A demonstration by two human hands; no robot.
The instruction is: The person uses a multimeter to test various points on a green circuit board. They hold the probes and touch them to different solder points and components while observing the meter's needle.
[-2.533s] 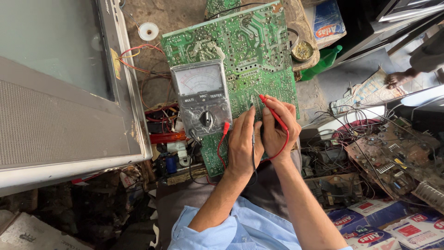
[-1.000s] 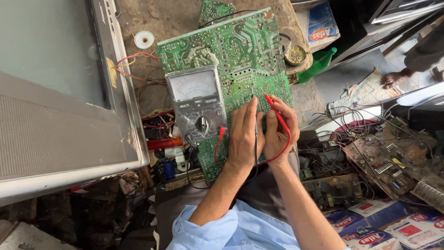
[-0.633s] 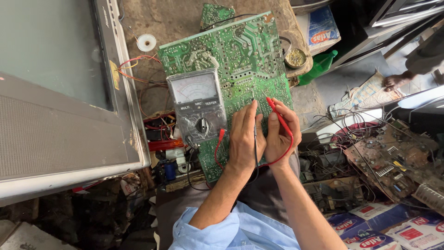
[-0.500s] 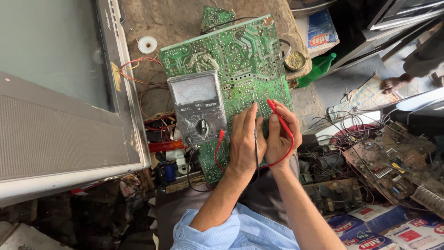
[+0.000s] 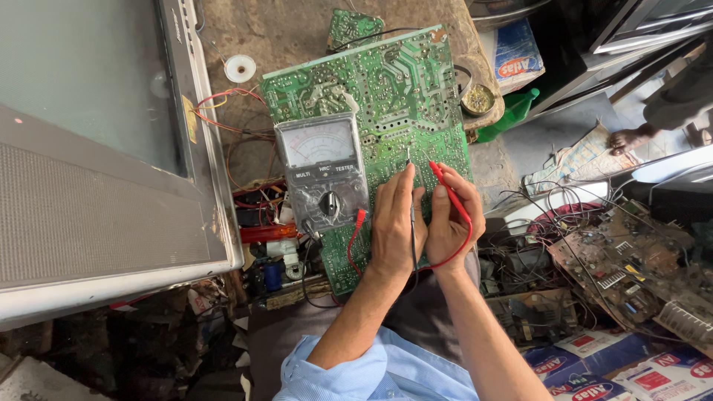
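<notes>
Both probes are already down on the green circuit board point(image 5: 371, 96): left hand point(image 5: 395, 223) pinches the black probe point(image 5: 411, 200), right hand point(image 5: 449, 223) the red probe point(image 5: 445, 186) (analog meter point(image 5: 321, 174) alongside); reading remains.

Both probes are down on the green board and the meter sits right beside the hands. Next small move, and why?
Probably hold both tips still and glance at the analog multimeter. The left hand has the black probe and the right hand the red probe, both tips apparently on the green circuit board. The meter's dial faces up beside them; the needle is too small to read here.
</notes>
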